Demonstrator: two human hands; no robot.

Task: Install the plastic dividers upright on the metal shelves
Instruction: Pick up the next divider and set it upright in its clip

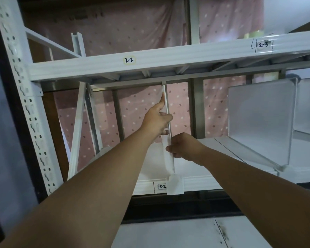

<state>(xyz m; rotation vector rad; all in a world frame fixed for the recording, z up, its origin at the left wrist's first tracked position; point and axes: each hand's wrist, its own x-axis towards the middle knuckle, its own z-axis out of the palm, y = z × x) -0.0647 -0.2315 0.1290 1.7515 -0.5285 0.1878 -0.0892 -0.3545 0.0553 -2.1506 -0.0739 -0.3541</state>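
Observation:
A thin translucent plastic divider stands upright, edge-on to me, on the white metal shelf labelled 3-2. Its foot clip hangs over the shelf's front lip. My left hand grips the divider high up, with the forefinger stretched along its upper edge toward the beam above. My right hand pinches the divider's front edge lower down. A second divider stands upright on the same shelf to the right.
The upper shelf beam labelled 2-2 and 2-3 runs just over the divider's top. A perforated white upright stands at the left, with diagonal braces behind it. A pink dotted cloth hangs at the back. Below lies another white shelf.

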